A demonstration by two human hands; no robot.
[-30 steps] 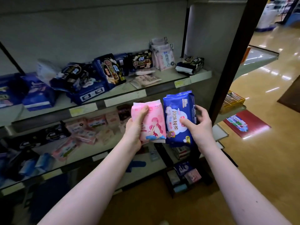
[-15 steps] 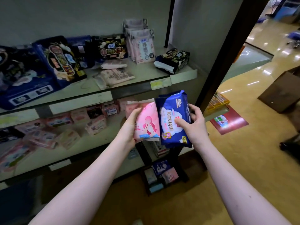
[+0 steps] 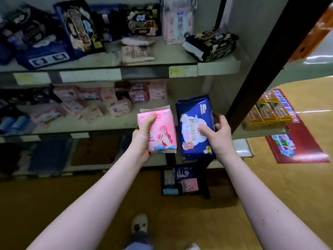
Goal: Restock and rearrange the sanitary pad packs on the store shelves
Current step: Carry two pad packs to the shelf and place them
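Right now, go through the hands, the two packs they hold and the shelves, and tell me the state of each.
left hand: closed on the pink pack.
pink pack: held upright, off the shelf.
right hand: gripping the blue pack.
blue pack: held upright beside the pink one.
upper shelf: stocked, dark packs untidy.
middle shelf: pink packs scattered.

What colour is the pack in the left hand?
Pink, with a cartoon girl on it; seen clearly in the head view.

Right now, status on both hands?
Left hand gripping pink pack. Right hand gripping blue pack. Both off the shelf. Nothing blocking.
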